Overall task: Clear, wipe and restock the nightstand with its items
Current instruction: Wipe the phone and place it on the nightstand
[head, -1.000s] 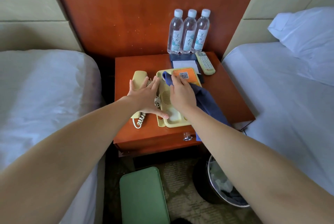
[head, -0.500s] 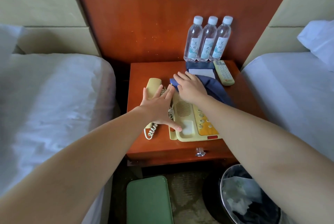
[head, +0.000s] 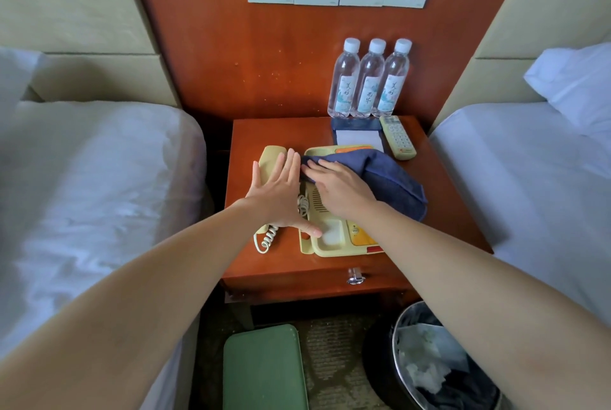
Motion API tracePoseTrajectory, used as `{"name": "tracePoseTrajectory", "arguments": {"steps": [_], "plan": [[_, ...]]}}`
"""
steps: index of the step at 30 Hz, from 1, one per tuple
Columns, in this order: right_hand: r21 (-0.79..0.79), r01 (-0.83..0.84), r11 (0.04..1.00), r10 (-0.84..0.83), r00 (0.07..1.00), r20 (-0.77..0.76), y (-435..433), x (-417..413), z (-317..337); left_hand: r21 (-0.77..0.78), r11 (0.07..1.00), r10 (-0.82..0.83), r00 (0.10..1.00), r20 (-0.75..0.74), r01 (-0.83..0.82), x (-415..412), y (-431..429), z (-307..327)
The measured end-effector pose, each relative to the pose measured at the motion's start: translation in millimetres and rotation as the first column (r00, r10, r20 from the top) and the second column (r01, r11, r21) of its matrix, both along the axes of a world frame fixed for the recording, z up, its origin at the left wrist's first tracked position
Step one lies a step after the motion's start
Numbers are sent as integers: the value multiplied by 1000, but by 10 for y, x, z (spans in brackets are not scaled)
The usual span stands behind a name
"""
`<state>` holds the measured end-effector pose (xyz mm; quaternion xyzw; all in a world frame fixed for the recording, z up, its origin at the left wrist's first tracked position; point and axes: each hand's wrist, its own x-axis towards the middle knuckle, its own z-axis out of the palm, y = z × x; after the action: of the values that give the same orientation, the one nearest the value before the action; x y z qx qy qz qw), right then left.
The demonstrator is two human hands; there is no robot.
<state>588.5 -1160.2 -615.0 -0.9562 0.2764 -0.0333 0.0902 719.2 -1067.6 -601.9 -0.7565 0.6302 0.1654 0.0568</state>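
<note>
Head view, standing by the two beds.

Layout: the worktop [head: 264, 135] of the nightstand [head: 297, 280] carries a yellowed phone [head: 330, 244], its near edge close to the front lip. The handset [head: 269, 158] is on the phone's left, with the coiled cord [head: 266, 239] looping toward the front. Three water bottles [head: 372, 79] stand in a row at the back right. A notepad [head: 358, 138] and a remote [head: 398, 138] lie just in front of them.

Left hand [head: 277, 191]: no grip. The fingers are straight and spread, the palm is flat on the handset, and the thumb reaches across onto the phone body.

Right hand [head: 340, 188]: no closed grip either. The fingers lie flat on a blue cloth [head: 390, 178], pressing it onto the far half of the phone. The rest of the cloth trails off to the right.

Uncertain: the left palm covers the handset, so I cannot tell whether it sits in its cradle or lies loose beside it.

Judgement: this is the wiping step, done on the phone with the other items not yet cleared.

Risks from here:
- A stroke pulled toward the front could slide the phone off the lip, since only a flat palm steadies it. A waste bin [head: 406, 320] stands below.
- The trailing end of the cloth is near the remote and notepad, and a wide sweep could drag them.
- A push toward the back could tip the bottles.
- The cloth could snag the cord and tug the handset.
- Pressure on the keys could dial.
</note>
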Motion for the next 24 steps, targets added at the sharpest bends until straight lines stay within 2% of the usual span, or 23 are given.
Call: {"name": "tracePoseTrajectory", "arguments": {"steps": [7,13,16,18,20,24], "plan": [[2,-78,997,78,993,91,287,-346,69,42,998,-38,998,49,36,8,-25,4],[124,0,992,-13,995,102,509,-699,-59,74,993,-96,991,97,89,10,-2,28],[39,-25,999,22,996,88,621,-808,-75,74,993,-101,991,87,94,24,-5,1],[-27,-48,998,49,998,26,616,-812,-104,66,993,-100,992,83,94,31,5,-26],[-47,-26,999,24,998,-53,566,-738,-92,55,993,-104,991,80,100,43,7,-67],[-99,74,992,-83,992,-93,389,-431,-1,59,992,-116,990,82,112,60,-12,-66]]}}
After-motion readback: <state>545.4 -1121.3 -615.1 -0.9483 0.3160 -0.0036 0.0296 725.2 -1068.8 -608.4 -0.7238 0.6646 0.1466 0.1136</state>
